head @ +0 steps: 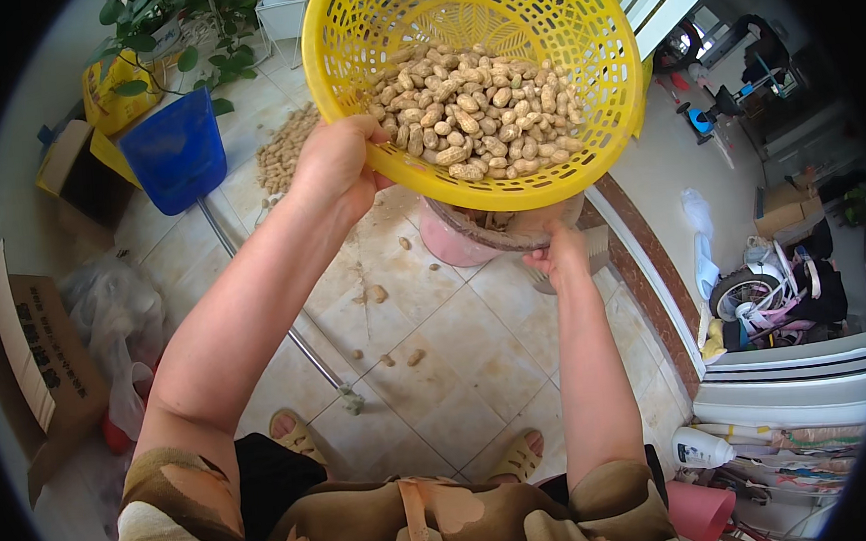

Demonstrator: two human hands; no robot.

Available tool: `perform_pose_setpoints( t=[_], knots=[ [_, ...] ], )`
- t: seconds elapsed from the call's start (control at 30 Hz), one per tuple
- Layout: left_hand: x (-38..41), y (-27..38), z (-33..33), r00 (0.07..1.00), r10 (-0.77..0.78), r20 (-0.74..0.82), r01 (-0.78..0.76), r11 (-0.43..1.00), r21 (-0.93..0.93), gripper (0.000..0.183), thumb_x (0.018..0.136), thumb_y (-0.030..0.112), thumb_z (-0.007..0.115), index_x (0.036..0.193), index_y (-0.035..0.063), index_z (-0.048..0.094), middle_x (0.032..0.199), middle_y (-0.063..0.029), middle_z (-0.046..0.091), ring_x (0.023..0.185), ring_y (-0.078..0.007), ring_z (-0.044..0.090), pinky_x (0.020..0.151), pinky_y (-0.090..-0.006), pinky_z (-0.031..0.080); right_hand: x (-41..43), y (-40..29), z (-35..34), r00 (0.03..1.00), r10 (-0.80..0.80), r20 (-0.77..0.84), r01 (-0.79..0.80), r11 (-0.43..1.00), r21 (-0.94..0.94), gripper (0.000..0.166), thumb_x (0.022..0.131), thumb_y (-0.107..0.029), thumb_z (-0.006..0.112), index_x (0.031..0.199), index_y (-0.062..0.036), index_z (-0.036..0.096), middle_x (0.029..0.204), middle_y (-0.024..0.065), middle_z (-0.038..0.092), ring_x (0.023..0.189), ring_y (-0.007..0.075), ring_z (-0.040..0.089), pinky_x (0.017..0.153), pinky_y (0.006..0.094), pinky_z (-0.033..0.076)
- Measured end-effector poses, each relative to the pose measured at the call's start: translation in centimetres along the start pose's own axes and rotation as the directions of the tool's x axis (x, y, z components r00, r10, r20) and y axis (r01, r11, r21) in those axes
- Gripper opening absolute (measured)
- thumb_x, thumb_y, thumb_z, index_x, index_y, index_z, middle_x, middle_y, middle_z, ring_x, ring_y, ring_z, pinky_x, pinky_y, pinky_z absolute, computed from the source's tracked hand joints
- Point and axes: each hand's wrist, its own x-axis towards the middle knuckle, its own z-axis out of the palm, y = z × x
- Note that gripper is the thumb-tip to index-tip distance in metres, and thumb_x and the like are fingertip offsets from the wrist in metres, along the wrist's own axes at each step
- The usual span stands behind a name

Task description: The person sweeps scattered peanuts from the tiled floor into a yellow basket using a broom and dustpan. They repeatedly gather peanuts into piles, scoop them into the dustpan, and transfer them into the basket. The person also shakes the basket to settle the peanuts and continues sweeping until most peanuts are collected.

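My left hand (341,161) grips the near left rim of a yellow perforated plastic basket (488,193). The basket tilts toward me, and unshelled peanuts (475,112) are heaped against its near side. Partly hidden below it, a pink bucket (449,236) stands on the tiles with dry brown scraps inside. The fingers of my right hand (566,251) are closed on the bucket's right rim, under the basket's edge. Behind that hand shows part of a pale ridged object (597,248), perhaps a broom head. Whether anything else supports the basket is hidden.
A peanut pile (284,149) lies on the floor beyond my left arm; several loose peanuts (379,294) are nearer. A blue dustpan (177,152) with a metal handle (316,358) lies left. Cardboard boxes (74,367) line the left; a door track (649,272) runs along the right.
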Motion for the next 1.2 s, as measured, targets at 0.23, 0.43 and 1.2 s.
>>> perform_pose_setpoints(
  t=[0.23,0.43,1.2],
  knots=[
    [2.5,-1.0,0.0,1.0,-0.018,0.007,0.018,0.999,0.029,0.039,0.077,-0.005,0.047,0.116,-0.0007,0.044,0.106,-0.0142,0.054,0.092,-0.0302,0.059,0.076,-0.0487,0.055,-1.6,-3.0,-1.5,0.915,-0.334,-0.228,0.316,0.942,-0.109,0.063,0.091,-0.052,0.048,0.126,-0.0001,0.047,0.114,0.0113,0.058,0.097,0.0248,0.057,0.076,0.0404,0.049],
    [3.4,-0.6,0.2,0.999,-0.051,0.005,0.05,0.995,0.081,0.039,0.075,-0.007,0.044,0.111,0.0073,0.045,0.096,-0.0104,0.054,0.077,-0.0263,0.06,0.058,-0.0464,0.056,-2.7,-7.1,-0.2,0.832,-0.541,-0.124,0.553,0.827,0.097,0.066,0.091,-0.056,0.046,0.129,-0.0022,0.047,0.112,0.0117,0.062,0.105,0.0224,0.056,0.082,0.0365,0.047],
    [4.2,-2.0,2.8,0.997,-0.07,0.037,0.056,0.958,0.28,0.034,0.078,-0.005,0.043,0.112,-0.0003,0.046,0.09,-0.0124,0.057,0.076,-0.0249,0.063,0.05,-0.0386,0.057,-2.3,-7.7,-1.3,0.971,-0.238,0.001,0.211,0.863,0.46,0.041,0.076,0.001,0.05,0.117,0.0012,0.049,0.109,0.0114,0.056,0.098,0.0251,0.058,0.082,0.0413,0.051]
  ],
)
